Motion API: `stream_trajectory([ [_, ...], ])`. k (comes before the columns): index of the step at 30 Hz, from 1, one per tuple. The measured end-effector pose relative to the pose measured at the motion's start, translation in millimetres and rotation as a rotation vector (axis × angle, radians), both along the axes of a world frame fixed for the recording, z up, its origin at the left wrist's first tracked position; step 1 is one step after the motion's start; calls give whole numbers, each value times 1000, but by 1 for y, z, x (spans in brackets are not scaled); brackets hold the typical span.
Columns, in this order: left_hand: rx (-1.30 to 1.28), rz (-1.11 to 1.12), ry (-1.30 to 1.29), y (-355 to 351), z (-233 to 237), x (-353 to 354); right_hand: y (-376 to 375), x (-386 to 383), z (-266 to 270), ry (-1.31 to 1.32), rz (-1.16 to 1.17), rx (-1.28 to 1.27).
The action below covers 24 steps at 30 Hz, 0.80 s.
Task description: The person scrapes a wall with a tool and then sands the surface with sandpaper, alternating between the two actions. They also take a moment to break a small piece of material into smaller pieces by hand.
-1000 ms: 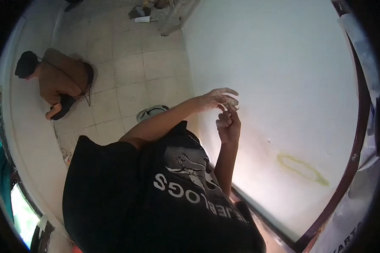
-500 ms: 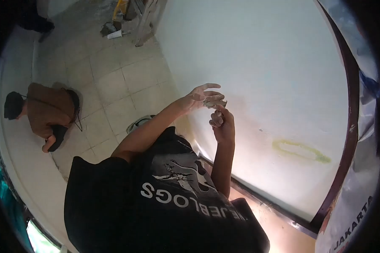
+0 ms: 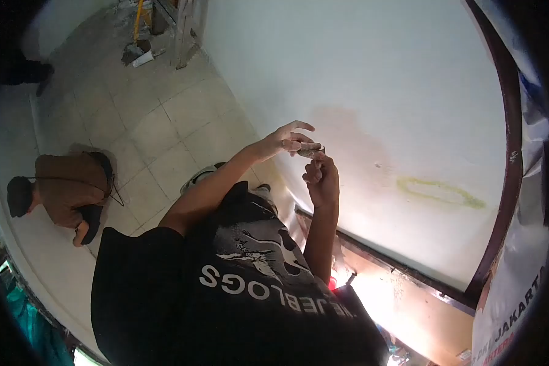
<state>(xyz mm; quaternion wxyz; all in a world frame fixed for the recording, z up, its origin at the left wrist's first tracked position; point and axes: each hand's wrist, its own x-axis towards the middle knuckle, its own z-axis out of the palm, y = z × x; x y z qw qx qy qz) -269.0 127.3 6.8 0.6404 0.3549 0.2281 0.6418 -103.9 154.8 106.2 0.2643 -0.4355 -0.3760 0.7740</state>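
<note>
A small grey-brown piece, too small to identify, lies between my two hands, in front of the pale wall. My left hand grips its left side, with one finger stretched out above it. My right hand is just below and to the right, its fingers curled and the fingertips closed on the piece's right end. Both hands look dusty.
The pale wall has a yellow-green ring mark. A co-worker in brown crouches on the tiled floor at left. A wooden stand and a white tube are at the top. Plastic sheeting hangs right.
The view has shifted a little, with the stand and tube further left and the co-worker lower. My left hand's fingers have closed in more around the piece.
</note>
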Motion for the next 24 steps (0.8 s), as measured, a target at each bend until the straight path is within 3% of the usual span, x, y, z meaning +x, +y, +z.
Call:
stream_trajectory([
  [2,-4,-32,15,-4,3,2,3,6,-5,28,-61,-99],
  [7,-33,-115,18,-2,1,7,5,11,-9,106,-71,-46],
  [9,-65,-222,-203,1,-1,14,3,9,-2,119,-81,10],
  [11,-82,-244,-271,1,-3,19,4,11,2,-205,-6,348],
  [12,-96,-263,-341,2,-5,21,3,10,1,-204,-8,347],
  [14,-117,-267,-426,2,-18,22,-1,1,-4,-476,27,746],
  [18,-121,-222,-545,8,-17,12,-15,-23,1,-812,62,1174],
  [19,-98,-221,-570,8,-18,10,-14,-26,3,-808,71,1174],
  [21,-98,-226,-574,6,-15,15,-16,-33,6,-831,69,1406],
  [24,-92,-212,-431,-2,-9,-1,-8,-34,-7,-751,150,1416],
])
